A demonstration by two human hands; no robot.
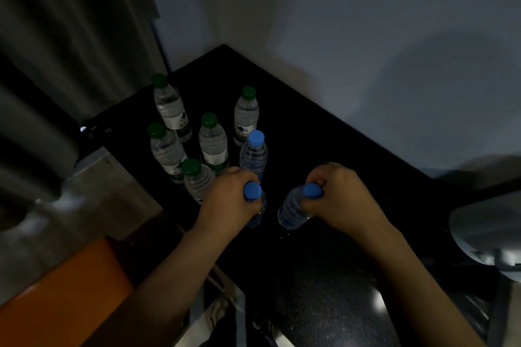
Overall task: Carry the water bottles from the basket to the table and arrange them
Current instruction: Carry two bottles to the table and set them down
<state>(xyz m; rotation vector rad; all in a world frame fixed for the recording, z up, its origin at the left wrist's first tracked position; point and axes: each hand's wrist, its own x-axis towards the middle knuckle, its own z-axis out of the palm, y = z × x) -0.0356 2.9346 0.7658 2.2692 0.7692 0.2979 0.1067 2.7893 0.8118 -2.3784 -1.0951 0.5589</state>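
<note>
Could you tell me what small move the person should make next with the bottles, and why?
Probably tip the right bottle upright and set it on the black table beside the left bottle. The right hand grips its neck with it tilted, the left hand grips the other's neck, and the standing bottles are all upright.

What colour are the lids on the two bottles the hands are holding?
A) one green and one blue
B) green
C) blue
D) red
C: the left hand grips the left bottle and the right hand grips the right bottle, and each has a blue cap. The green-capped bottles stand untouched on the table behind them.
</note>
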